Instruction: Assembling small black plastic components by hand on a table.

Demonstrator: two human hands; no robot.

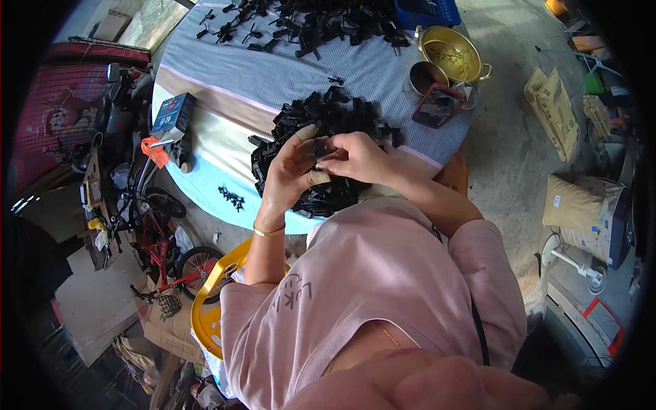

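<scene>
Both my hands meet above a heap of black plastic parts [311, 109] at the table's near edge. My left hand [285, 176] has tan wrappings on its thumb and a finger, and it grips a small black plastic part [320, 149]. From the right, my right hand [359, 158] pinches the same part with its fingertips. The part's exact shape is too small to make out. A few tiny black pieces [231, 198] lie apart on the light blue stripe of the tablecloth [219, 130], left of my left hand.
More black parts [307, 27] spread over the table's far side, beside a blue basket [427, 12]. At the right edge stand a gold pot [447, 58] and a phone [437, 106] by a cup. A blue box [174, 115] sits at left; a yellow chair [208, 307] is below.
</scene>
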